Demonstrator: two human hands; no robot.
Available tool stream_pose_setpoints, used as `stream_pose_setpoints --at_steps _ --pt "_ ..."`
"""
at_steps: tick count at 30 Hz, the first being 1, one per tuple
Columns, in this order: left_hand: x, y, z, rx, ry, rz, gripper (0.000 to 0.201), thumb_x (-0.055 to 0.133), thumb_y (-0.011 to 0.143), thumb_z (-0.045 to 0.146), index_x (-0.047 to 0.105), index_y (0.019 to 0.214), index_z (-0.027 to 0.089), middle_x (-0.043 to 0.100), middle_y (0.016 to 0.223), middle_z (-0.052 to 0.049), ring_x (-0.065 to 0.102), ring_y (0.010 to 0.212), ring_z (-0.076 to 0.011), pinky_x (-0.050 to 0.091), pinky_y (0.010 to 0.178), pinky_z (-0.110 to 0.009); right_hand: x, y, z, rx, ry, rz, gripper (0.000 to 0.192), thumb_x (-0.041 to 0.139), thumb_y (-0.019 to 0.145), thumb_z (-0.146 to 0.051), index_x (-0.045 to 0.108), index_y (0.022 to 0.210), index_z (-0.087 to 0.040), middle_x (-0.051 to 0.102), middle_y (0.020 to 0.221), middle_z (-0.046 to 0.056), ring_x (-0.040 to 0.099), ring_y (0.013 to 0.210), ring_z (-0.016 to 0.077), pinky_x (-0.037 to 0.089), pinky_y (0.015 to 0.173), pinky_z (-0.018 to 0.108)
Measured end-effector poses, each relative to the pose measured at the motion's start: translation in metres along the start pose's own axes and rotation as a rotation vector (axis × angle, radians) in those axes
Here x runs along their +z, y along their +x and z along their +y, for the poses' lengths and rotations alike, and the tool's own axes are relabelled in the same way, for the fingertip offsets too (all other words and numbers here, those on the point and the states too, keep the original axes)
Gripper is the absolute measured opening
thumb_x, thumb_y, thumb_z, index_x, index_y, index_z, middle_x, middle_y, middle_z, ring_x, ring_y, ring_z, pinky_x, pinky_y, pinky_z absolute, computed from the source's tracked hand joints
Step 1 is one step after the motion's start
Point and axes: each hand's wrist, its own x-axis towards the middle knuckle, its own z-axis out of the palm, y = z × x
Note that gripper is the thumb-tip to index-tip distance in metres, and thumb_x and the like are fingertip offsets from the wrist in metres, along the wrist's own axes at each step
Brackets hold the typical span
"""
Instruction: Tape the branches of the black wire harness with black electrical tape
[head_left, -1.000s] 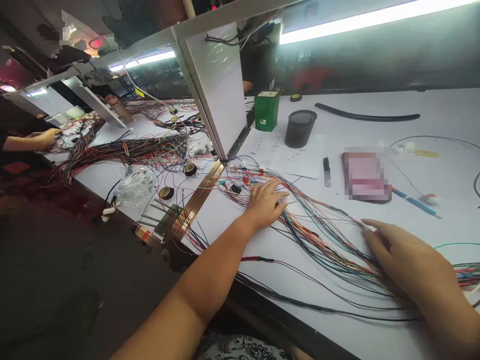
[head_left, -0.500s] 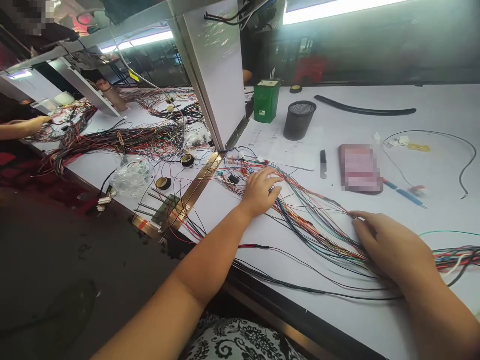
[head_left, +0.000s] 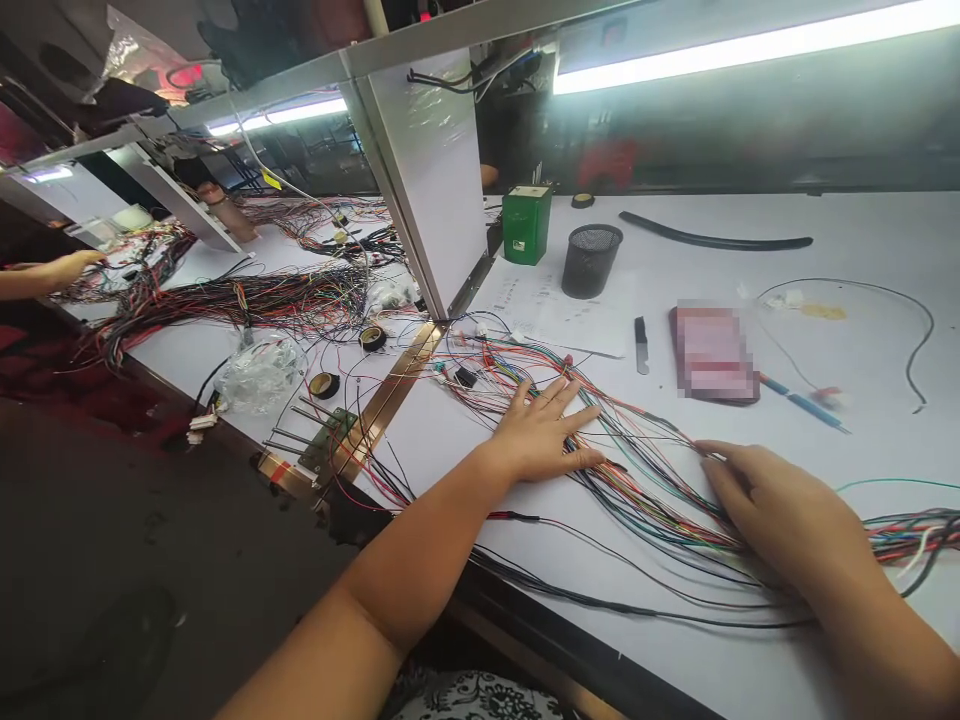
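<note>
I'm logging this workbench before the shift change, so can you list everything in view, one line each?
wire bundle: one, many colours, spread across the near table under both hands
table: one, white, fills the right side
mesh cup: one, black, far middle
box: one, green, left of the cup
hose: one, black, far edge
pen: one, blue, right of the blurred pink item
tape rolls: two, dark, left of the brass strip
plastic bag: one, clear, left bench
co-worker's hand: one, far left
left hand: flat, fingers spread on the wires
right hand: resting on the wires

left hand (head_left: 544, 435): flat, fingers spread | right hand (head_left: 780, 505): palm down, fingers together
</note>
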Motion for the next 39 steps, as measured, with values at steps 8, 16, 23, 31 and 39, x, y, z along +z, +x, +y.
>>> stream_pose_setpoints --at_steps 8,16,23,31,39 --pt "0.000 0.000 -0.001 0.000 -0.014 0.041 0.071 0.022 0.086 0.073 0.036 0.142 0.032 0.014 0.157 -0.006 0.008 0.144 -0.0233 -0.005 0.113 -0.056 -0.005 -0.001 -0.004 -0.031 0.118 0.043 0.033 0.040 0.089 -0.045 0.064 0.106 -0.030 0.068 0.107 0.000 0.063 0.095 0.0249 0.047 0.073 0.038" --pt "0.001 0.003 -0.002 -0.008 -0.014 0.052 0.068 0.026 0.086 0.071 0.034 0.143 0.032 0.017 0.156 -0.005 0.012 0.144 -0.0252 -0.003 0.114 -0.055 -0.011 -0.004 -0.009 0.133 0.188 0.050 0.040 0.040 0.088 -0.055 0.060 0.115 -0.032 0.068 0.073 -0.002 0.062 0.066 0.0205 0.040 0.057 0.031" --pt "0.000 0.003 -0.003 0.000 -0.013 0.042 0.070 0.024 0.086 0.072 0.034 0.143 0.032 0.016 0.157 -0.005 0.011 0.144 -0.0240 -0.003 0.113 -0.056 -0.017 0.007 -0.019 0.131 0.115 0.013 0.043 0.035 0.089 -0.056 0.064 0.110 -0.032 0.067 0.076 0.001 0.061 0.070 0.0215 0.039 0.056 0.031" --pt "0.003 0.002 -0.006 0.008 -0.034 0.073 0.071 0.026 0.086 0.071 0.029 0.145 0.032 0.015 0.157 -0.005 0.011 0.144 -0.0237 -0.001 0.114 -0.056 -0.025 0.030 -0.034 -0.144 0.011 0.062 0.025 0.050 0.084 -0.045 0.064 0.081 -0.024 0.063 0.091 0.002 0.058 0.083 0.0196 0.042 0.066 0.031" --pt "-0.001 0.000 -0.006 0.016 -0.027 0.182 0.074 0.034 0.085 0.069 0.024 0.147 0.029 0.009 0.157 -0.008 0.004 0.144 -0.0270 0.000 0.112 -0.060 -0.056 -0.015 -0.052 -0.299 0.051 -0.035 0.025 0.045 0.090 -0.043 0.063 0.098 -0.027 0.064 0.086 0.000 0.059 0.074 0.0148 0.041 0.064 0.027"
